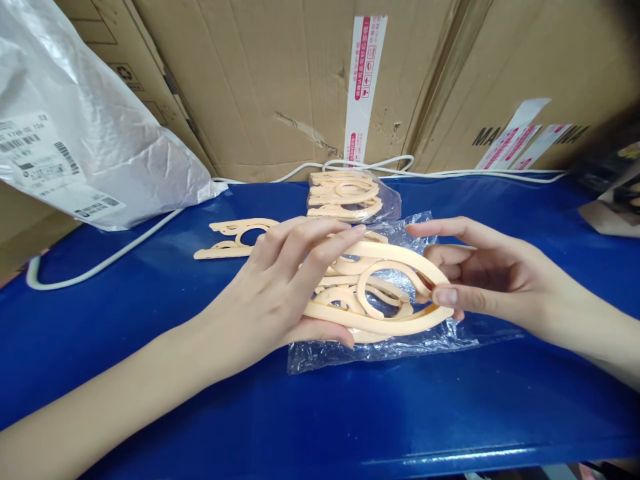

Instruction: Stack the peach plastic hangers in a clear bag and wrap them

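Bench (150, 400), blue: my left hand (280, 293) and right hand (480, 280), fingers half-curled, pinch opposite ends of a hanger stack (385, 293) on its clear bag (375, 347); light, stiff, smooth plastic, probably slippery, best held by the outer rims.

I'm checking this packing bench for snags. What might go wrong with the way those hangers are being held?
The stack of peach hangers is pinched only at its ends by the left hand and right hand, so it may fan apart. The clear bag beneath looks slippery on the blue table and might slide.
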`<control>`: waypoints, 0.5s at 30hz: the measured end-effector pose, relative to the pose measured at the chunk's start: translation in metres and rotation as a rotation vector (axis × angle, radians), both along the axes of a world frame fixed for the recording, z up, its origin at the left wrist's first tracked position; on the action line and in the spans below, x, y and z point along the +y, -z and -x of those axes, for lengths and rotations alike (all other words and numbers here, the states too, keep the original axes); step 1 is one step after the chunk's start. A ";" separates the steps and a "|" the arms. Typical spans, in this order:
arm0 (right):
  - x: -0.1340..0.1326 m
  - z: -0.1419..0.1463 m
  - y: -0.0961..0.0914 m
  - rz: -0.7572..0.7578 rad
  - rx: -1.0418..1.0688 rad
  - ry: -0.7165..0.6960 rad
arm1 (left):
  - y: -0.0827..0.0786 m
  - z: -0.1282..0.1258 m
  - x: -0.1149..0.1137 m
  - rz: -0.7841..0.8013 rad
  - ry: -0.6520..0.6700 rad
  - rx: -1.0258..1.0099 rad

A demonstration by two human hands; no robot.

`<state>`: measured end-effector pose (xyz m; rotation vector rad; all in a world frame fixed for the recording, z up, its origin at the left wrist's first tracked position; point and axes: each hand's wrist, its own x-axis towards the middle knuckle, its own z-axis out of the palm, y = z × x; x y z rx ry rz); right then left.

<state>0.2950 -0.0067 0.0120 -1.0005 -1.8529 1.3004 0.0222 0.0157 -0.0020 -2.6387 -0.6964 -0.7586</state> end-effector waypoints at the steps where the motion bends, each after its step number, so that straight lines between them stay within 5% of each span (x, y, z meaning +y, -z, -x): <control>1: 0.000 0.000 0.001 0.007 -0.003 -0.003 | 0.000 0.000 0.000 -0.003 -0.005 0.011; 15: -0.002 0.000 0.000 -0.044 -0.102 0.031 | -0.002 0.002 0.001 -0.023 0.009 0.037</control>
